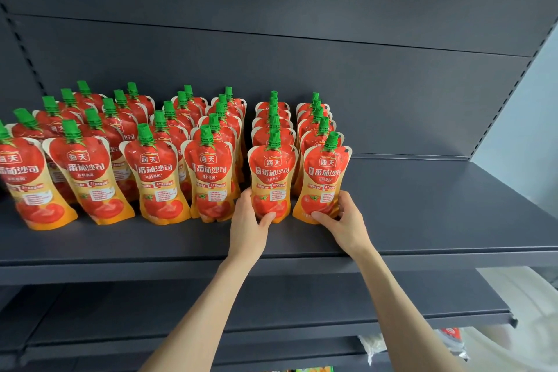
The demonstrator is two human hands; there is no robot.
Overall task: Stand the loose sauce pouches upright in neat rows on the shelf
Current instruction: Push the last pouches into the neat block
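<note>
Pouches (272, 178) red-orange (green caps (274, 139)); shelf (422, 205) dark grey.

Red-and-orange pouches (157, 160) with green caps stand upright in rows running front to back on the dark shelf (422, 214); left rows lean and crowd, the two right rows are straight, their front pouches (272, 178) side by side, apart

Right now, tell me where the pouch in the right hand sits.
The rightmost front pouch stands on the shelf, heading the last row, beside the pouch the left hand holds; right hand grips its base.
</note>
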